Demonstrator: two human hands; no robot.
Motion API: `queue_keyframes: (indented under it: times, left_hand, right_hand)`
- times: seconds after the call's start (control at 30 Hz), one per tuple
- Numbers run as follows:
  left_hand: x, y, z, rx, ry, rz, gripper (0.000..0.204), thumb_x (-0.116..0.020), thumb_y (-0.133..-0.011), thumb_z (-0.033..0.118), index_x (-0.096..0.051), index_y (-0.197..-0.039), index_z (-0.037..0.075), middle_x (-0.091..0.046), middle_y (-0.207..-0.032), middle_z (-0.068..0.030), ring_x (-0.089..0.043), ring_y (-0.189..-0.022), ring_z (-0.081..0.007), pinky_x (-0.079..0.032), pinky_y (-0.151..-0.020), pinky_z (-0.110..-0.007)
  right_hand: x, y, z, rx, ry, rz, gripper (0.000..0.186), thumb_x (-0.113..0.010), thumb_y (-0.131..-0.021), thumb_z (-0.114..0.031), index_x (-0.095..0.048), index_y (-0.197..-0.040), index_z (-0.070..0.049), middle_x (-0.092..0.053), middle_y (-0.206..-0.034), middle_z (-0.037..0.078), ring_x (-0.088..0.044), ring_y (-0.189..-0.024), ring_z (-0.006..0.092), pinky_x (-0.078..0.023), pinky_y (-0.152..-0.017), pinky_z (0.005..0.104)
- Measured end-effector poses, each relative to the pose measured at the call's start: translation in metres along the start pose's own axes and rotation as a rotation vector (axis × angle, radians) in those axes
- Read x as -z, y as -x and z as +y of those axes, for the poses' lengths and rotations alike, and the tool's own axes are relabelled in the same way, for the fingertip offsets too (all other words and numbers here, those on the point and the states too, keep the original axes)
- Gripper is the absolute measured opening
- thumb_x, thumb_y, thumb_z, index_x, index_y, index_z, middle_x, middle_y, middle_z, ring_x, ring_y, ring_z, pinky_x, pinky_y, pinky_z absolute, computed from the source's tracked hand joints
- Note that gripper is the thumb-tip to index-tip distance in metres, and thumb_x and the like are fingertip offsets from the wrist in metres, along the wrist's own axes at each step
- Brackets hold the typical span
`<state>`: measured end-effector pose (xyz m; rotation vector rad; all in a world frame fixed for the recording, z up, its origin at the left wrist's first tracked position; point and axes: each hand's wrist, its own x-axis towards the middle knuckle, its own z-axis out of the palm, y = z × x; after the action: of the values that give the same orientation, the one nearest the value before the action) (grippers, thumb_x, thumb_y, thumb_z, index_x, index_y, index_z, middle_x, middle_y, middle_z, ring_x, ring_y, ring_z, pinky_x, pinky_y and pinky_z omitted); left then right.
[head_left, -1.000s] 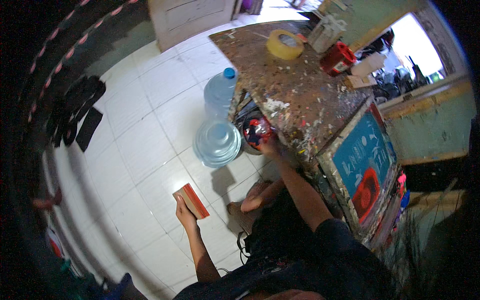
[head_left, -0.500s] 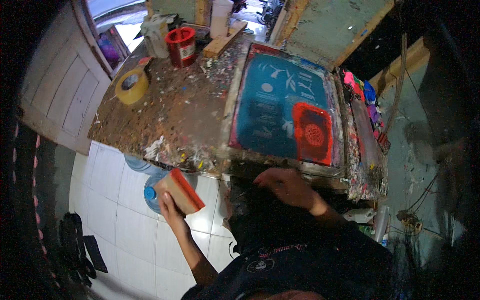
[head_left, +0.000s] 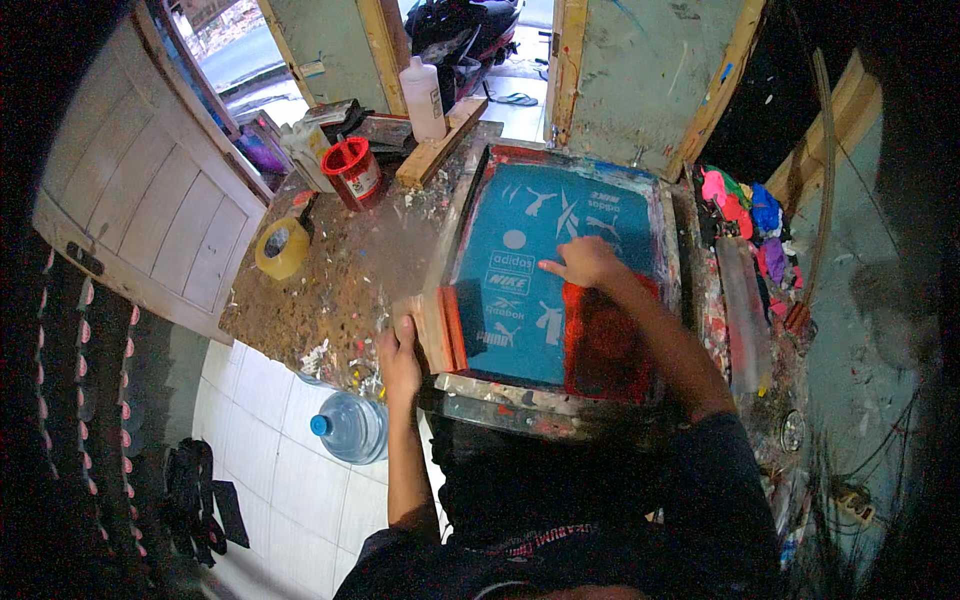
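Note:
My left hand (head_left: pixel 402 358) grips a squeegee (head_left: pixel 432 332) by its pale wooden handle. Its red edge faces right, over the near left side of a screen-printing frame (head_left: pixel 470 395). The frame's teal mesh (head_left: pixel 535 375) carries several pale logo stencils, and red ink (head_left: pixel 590 340) covers its near right corner. Above the middle of the mesh is my right hand (head_left: pixel 585 263), with nothing visible in it. Its thumb points left, apart from the other fingers, which are partly bent. Whether it touches the mesh I cannot tell. My right forearm hides part of the red ink.
A tape roll (head_left: pixel 282 248), a red ink pot (head_left: pixel 351 174), a white bottle (head_left: pixel 423 100) and a wood block (head_left: pixel 442 143) sit on the stained table (head_left: pixel 330 270). Colourful rags (head_left: pixel 768 212) lie right of the frame. A large water bottle (head_left: pixel 352 428) stands on the floor.
My left hand has brought the squeegee up and right to the frame's left edge. My right hand has moved from the near edge to over the mesh. The view has shifted.

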<state>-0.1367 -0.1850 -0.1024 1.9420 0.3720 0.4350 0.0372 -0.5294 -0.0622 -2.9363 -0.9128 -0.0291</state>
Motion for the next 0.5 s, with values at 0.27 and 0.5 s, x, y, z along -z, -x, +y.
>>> queue_keyframes:
  times: [0.27, 0.5]
  left_hand:
    - [-0.021, 0.017, 0.030, 0.055, -0.085, 0.219, 0.060, -0.047, -0.099, 0.049, -0.064, -0.104, -0.008, -0.065, -0.100, -0.0250, -0.061, -0.093, -0.0352, -0.044, -0.087, -0.041]
    - [-0.020, 0.019, 0.034, 0.081, -0.026, 0.225, 0.063, -0.048, -0.098, 0.052, -0.064, -0.103, -0.009, -0.067, -0.097, -0.0251, -0.062, -0.090, -0.0327, -0.045, -0.084, -0.041]
  right_hand:
    - [0.009, 0.030, 0.013, 0.367, 0.440, -0.124, 0.043, -0.046, -0.097, -0.041, -0.070, -0.079, -0.011, -0.066, -0.066, 0.009, -0.063, -0.054, 0.0294, -0.051, -0.060, 0.0435]
    - [0.058, 0.151, 0.019, 0.679, 0.482, 0.056, 0.017, -0.058, -0.081, -0.023, -0.063, -0.089, -0.009, -0.063, -0.078, 0.004, -0.063, -0.078, 0.0231, -0.052, -0.070, 0.0392]
